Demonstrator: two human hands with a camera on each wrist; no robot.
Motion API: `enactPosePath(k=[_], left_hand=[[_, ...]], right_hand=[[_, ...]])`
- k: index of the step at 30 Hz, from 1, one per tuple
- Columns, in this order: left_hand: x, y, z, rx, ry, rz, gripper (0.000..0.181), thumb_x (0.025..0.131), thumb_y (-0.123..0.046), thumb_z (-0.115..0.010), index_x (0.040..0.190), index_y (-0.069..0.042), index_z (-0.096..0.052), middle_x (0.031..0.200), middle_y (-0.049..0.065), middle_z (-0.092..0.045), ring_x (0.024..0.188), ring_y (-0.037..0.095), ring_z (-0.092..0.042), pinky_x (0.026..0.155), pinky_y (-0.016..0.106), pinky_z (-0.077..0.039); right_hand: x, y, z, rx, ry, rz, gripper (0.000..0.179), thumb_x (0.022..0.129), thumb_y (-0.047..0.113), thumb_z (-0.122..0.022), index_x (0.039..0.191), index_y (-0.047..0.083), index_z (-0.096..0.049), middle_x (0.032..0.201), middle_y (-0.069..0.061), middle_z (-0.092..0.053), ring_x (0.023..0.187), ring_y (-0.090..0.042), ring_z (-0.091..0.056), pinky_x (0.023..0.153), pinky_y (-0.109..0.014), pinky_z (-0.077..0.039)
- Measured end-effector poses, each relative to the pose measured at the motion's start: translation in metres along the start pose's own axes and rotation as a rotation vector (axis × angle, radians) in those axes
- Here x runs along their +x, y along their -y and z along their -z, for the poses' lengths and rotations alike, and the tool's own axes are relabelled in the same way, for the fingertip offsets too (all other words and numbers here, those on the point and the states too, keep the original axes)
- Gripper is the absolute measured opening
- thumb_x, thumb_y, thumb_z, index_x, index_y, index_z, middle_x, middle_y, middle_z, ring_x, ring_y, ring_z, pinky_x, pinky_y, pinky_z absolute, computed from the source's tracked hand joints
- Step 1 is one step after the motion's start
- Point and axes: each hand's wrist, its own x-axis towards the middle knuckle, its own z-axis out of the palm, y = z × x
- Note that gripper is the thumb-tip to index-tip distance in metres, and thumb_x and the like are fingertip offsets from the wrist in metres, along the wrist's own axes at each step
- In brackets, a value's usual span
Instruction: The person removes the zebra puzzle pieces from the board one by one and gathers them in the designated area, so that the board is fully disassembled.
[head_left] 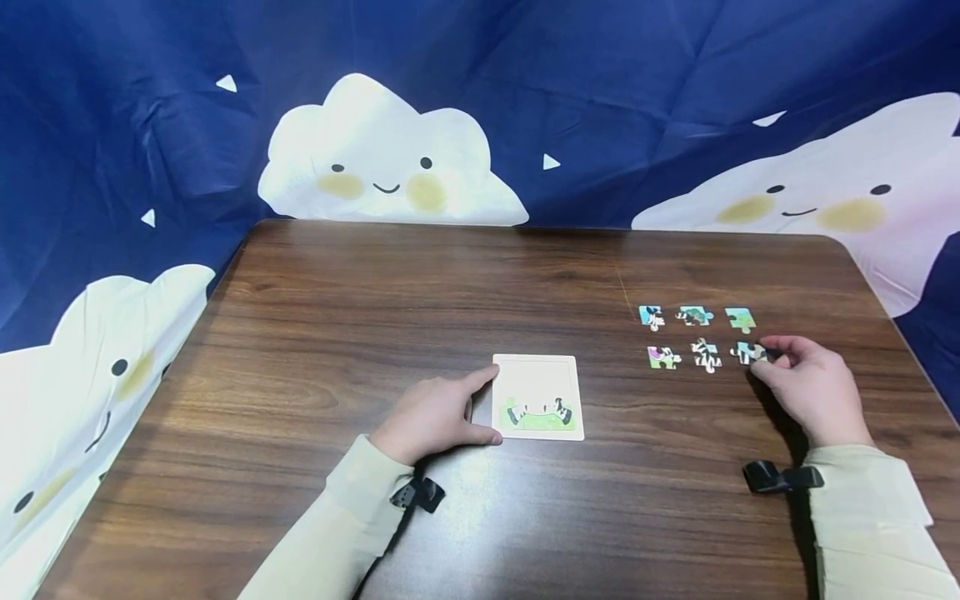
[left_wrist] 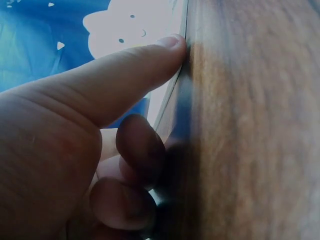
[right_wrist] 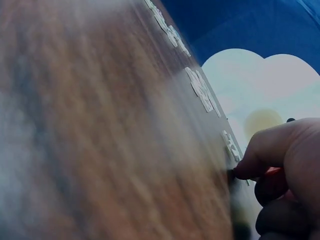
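Only in head view, puzzle board's print point(head_left: 537, 400), all six pieces point(head_left: 705, 353)

Square puzzle board point(head_left: 537, 379), pale with a light rim, flat on dark wood-grain counter point(head_left: 337, 333); printed green ground and black-and-white feet along its lower part, upper part plain. Left hand point(head_left: 435, 415) touches its left edge, index finger and thumb spread near the two corners. Well to the right, six loose pieces in two rows of three. Far row: blue with black-white piece point(head_left: 651, 317), blue-green piece point(head_left: 696, 316), mostly green piece point(head_left: 741, 318). Near row: pink-and-green piece point(head_left: 663, 357), black-and-white piece point(head_left: 706, 356), blue-and-white piece point(head_left: 747, 352), its right side pinched by right hand point(head_left: 813, 387).
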Motion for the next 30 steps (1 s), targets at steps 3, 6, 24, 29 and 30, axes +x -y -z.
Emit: enactPosePath(k=[3,6,24,29,30], left_hand=[[0.000,0.001,-0.001,-0.008,-0.003,-0.002,0.096,0.074,-0.058,-0.081,0.155,-0.026,-0.041,0.062,-0.012,-0.052,0.056,0.011,-0.049,0.056,0.032,-0.042],[-0.001,0.001,-0.001,-0.009,-0.011,-0.006,0.096,0.074,-0.058,-0.081,0.154,-0.025,-0.041,0.062,-0.012,-0.052,0.055,0.010,-0.048,0.055,0.031,-0.041],[-0.001,-0.001,0.001,-0.012,-0.012,-0.006,0.095,0.073,-0.057,-0.082,0.154,-0.025,-0.042,0.063,-0.014,-0.054,0.058,0.009,-0.052,0.059,0.032,-0.043],[0.001,-0.004,0.001,-0.022,-0.011,-0.011,0.095,0.074,-0.056,-0.082,0.153,-0.023,-0.043,0.063,-0.013,-0.054,0.058,0.009,-0.052,0.059,0.032,-0.043],[0.001,-0.004,0.001,-0.022,-0.013,-0.012,0.094,0.074,-0.056,-0.082,0.153,-0.023,-0.043,0.063,-0.013,-0.054,0.058,0.009,-0.052,0.059,0.033,-0.043]], right_hand=[[0.001,0.000,0.000,0.001,0.010,0.006,0.042,0.091,0.021,-0.061,0.123,-0.007,-0.061,0.079,-0.006,-0.056,0.065,-0.013,-0.047,0.061,-0.029,-0.034],[0.001,-0.001,0.000,0.001,0.009,0.033,0.042,0.091,0.021,-0.063,0.121,-0.008,-0.062,0.077,-0.004,-0.055,0.063,-0.011,-0.046,0.060,-0.027,-0.034],[-0.006,0.018,-0.011,0.171,-0.145,0.035,0.033,0.091,0.022,-0.066,0.115,0.000,-0.068,0.063,0.011,-0.053,0.058,-0.004,-0.046,0.061,-0.023,-0.033],[-0.015,0.044,-0.026,0.196,-0.143,0.145,0.026,0.090,0.020,-0.069,0.109,0.002,-0.071,0.066,0.006,-0.055,0.058,-0.005,-0.046,0.060,-0.023,-0.034],[-0.017,0.050,-0.029,0.197,-0.138,0.169,0.024,0.090,0.019,-0.070,0.108,0.003,-0.071,0.067,0.004,-0.054,0.058,-0.006,-0.046,0.061,-0.023,-0.034]])
